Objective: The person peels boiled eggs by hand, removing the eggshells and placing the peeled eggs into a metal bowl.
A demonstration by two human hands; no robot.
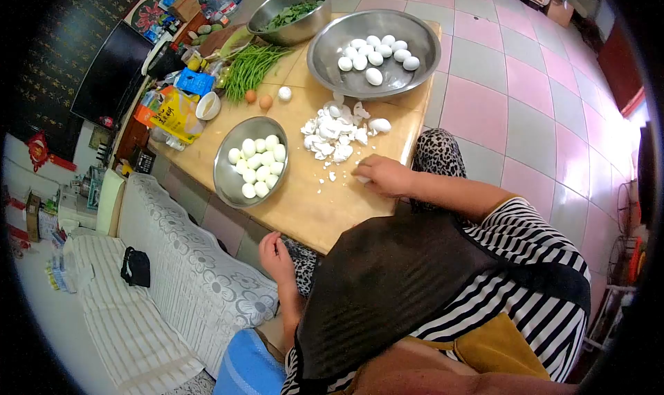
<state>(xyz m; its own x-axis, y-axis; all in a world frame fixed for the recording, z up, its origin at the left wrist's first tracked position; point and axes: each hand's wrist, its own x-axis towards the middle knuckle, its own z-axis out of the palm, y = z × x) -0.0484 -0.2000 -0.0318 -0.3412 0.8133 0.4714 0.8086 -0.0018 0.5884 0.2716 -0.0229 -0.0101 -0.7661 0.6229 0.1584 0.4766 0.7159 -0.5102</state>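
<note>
My right hand (pixel 384 176) is at the table's near right edge, its fingers closed over a white egg (pixel 362 179) that shows only as a small patch. My left hand (pixel 277 258) hangs just off the front edge, fingers loosely bent, holding nothing visible. Beyond my right hand lies a heap of broken white eggshells (pixel 335 134), with a whole white egg (pixel 380 125) beside it. A steel bowl of peeled eggs (pixel 282 134) stands to the left. Farther back, a large steel basin (pixel 325 67) contains several white unpeeled eggs (pixel 374 76).
Two brown eggs (pixel 265 102) and another white egg (pixel 284 93) lie near green stalks (pixel 252 70). A bowl of leafy greens (pixel 322 18) stands at the back. A yellow bag (pixel 178 115) and small white bowl (pixel 207 106) sit left. A sofa (pixel 187 246) flanks the table.
</note>
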